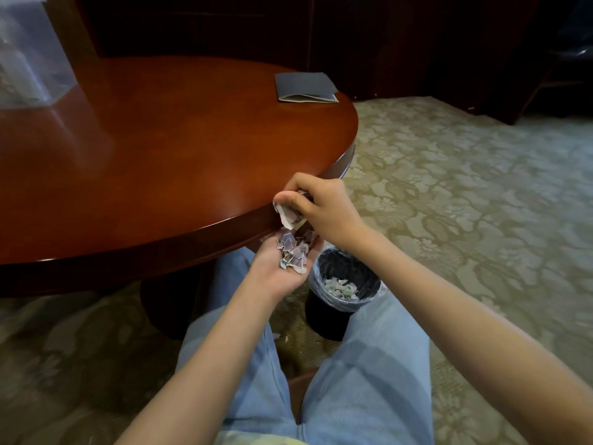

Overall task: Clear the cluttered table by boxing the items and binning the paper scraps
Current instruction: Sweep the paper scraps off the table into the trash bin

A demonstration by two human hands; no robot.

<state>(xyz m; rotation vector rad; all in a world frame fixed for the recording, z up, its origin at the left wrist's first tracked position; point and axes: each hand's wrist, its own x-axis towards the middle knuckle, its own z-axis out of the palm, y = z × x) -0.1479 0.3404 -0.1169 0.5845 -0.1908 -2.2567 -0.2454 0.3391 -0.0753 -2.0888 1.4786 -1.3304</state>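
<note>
My left hand (279, 268) is cupped palm-up just below the edge of the round wooden table (179, 149), and a small pile of torn paper scraps (293, 252) lies in it. Directly above, at the table's rim, my right hand (321, 210) pinches a bunch of paper scraps (288, 216) that hangs down toward the left palm. A small black bin (337, 313) with a plastic liner stands on the floor just right of my left hand, with several scraps inside it.
A dark folded cloth or folder (305, 88) lies near the table's far right edge. A clear plastic box (29, 56) stands at the table's far left. My knees in blue jeans (369, 364) flank the bin. Patterned carpet (481, 187) spreads to the right.
</note>
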